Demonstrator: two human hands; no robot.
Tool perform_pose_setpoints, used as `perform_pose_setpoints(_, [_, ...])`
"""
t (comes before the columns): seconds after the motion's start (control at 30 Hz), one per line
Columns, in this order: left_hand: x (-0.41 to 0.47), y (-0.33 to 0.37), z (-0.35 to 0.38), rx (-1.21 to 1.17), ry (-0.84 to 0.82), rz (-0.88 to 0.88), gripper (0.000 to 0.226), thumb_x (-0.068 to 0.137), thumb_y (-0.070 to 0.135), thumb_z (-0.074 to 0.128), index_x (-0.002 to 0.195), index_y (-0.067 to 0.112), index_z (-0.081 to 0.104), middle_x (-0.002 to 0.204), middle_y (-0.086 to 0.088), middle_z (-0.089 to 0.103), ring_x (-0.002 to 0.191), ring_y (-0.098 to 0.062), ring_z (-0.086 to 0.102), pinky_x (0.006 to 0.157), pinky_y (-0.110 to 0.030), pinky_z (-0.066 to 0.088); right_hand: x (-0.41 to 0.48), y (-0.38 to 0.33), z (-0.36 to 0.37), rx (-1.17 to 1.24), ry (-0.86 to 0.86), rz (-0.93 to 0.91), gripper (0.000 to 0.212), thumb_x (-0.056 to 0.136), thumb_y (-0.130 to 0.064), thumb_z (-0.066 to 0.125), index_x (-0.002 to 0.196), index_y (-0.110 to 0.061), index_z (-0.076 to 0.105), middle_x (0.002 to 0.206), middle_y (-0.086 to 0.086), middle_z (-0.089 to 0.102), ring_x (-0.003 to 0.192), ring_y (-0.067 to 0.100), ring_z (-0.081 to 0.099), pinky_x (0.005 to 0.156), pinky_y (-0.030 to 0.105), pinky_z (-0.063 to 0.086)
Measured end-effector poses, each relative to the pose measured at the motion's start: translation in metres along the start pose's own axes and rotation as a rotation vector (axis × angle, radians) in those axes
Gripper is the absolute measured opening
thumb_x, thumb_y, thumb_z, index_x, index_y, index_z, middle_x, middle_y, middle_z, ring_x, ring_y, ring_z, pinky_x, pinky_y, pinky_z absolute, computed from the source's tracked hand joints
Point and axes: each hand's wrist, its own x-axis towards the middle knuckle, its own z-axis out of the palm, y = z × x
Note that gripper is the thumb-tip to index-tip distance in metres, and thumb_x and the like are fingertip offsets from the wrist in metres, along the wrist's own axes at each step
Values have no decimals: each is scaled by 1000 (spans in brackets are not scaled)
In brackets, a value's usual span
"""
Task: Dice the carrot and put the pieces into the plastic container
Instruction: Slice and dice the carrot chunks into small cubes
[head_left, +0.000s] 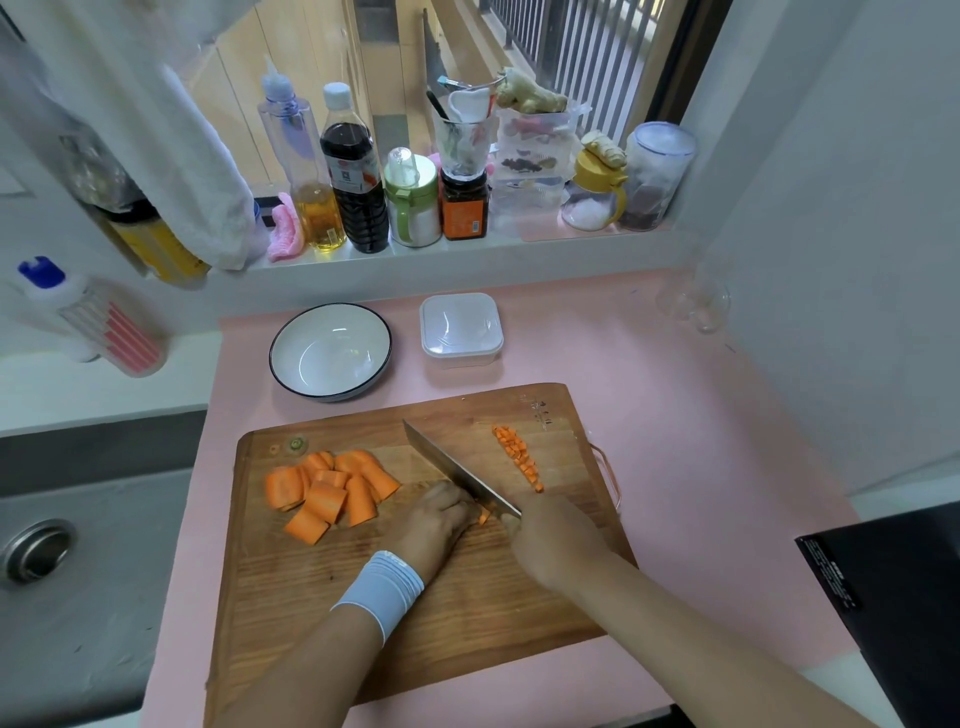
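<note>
Slabs (327, 493) are piled left of centre on the board (291, 597), uncut. Left hand (441, 519) is curled down onto a strip (484, 516) at mid-frame, pinning it. Fingertips should be kept tucked behind the knuckles. Knife (457, 470) is set diagonally, edge on the strip. Container (461, 330), upper centre, shows no carrot yet. Dice (519, 457) are lined up right of the blade. Right hand (556, 545) is clenched round the hidden handle. Short, evenly spaced cuts are advised.
</note>
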Motion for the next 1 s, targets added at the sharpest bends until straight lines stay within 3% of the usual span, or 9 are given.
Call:
perform_pose_setpoints(0.4, [-2, 0, 2, -38, 38, -9, 30, 98, 28, 51, 88, 12, 74, 93, 1, 66, 92, -13, 59, 83, -23, 49, -16, 3, 3, -17, 66, 3, 19, 103, -38, 45, 106, -28, 60, 90, -10, 61, 83, 12, 59, 76, 33, 52])
perform_pose_setpoints(0.67, [-4, -4, 6, -46, 61, -2, 24, 97, 26, 54, 89, 13, 74, 95, 1, 66, 93, -14, 60, 84, -26, 50, -8, 5, 5, 13, 13, 41, 23, 102, -40, 46, 117, -29, 60, 101, -7, 65, 92, 16, 62, 82, 35, 53])
perform_pose_setpoints(0.83, [-2, 0, 4, -55, 99, 20, 21, 95, 22, 57, 86, 12, 73, 92, 0, 66, 91, -13, 57, 84, -22, 47, 2, -9, 8, 45, 4, 33, 20, 101, -35, 47, 107, -24, 63, 96, -3, 65, 89, 19, 63, 83, 41, 55])
perform_pose_setpoints(1.0, [-6, -1, 7, -15, 109, 18, 24, 98, 24, 53, 90, 12, 72, 95, 0, 65, 93, -13, 57, 83, -22, 47, 3, -7, 3, 76, -9, 51, 24, 101, -37, 48, 113, -23, 63, 99, -2, 66, 93, 19, 63, 86, 41, 55])
